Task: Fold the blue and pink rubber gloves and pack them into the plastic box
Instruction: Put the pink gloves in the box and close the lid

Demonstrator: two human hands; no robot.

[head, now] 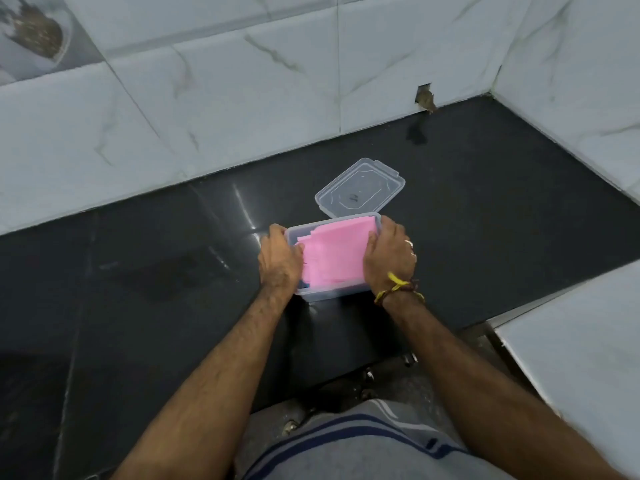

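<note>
A clear plastic box point(334, 295) stands on the black counter, its hinged lid point(360, 188) open and leaning back behind it. Folded pink gloves point(334, 252) lie on top inside the box. A sliver of blue glove point(304, 285) shows beneath them at the near left corner. My left hand point(280, 259) rests on the box's left side, its fingers pressing the pink gloves' left edge. On the right side my right hand point(389, 254) does the same, fingers curled over the rim onto the pink gloves.
The black counter point(156, 271) runs to a white marble-tiled wall point(225, 109) at the back and right. A chipped hole point(425, 98) sits at the wall's base. A white slab point(581, 348) lies at the near right.
</note>
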